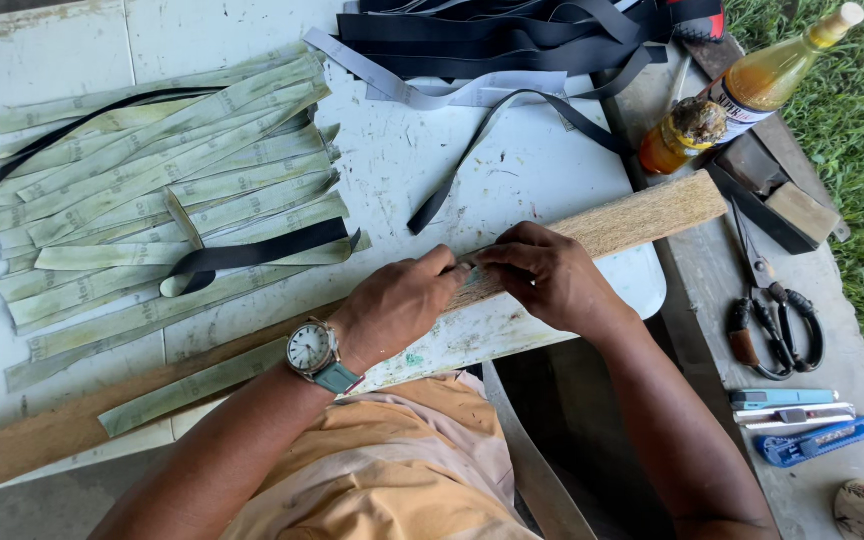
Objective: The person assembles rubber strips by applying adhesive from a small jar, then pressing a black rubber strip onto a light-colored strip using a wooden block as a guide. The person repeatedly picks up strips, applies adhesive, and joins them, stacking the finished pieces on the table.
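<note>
Along the table's near edge, both the left hand [397,305] and the right hand [542,272] pinch a pale strip [192,385] against the wooden plank [632,218], while a pile of strips [162,190] waits toward the far left corner.

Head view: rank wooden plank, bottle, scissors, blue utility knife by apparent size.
1. wooden plank, longest by far
2. bottle
3. scissors
4. blue utility knife
Bottle and scissors look close in length, so their order is unsure.
</note>
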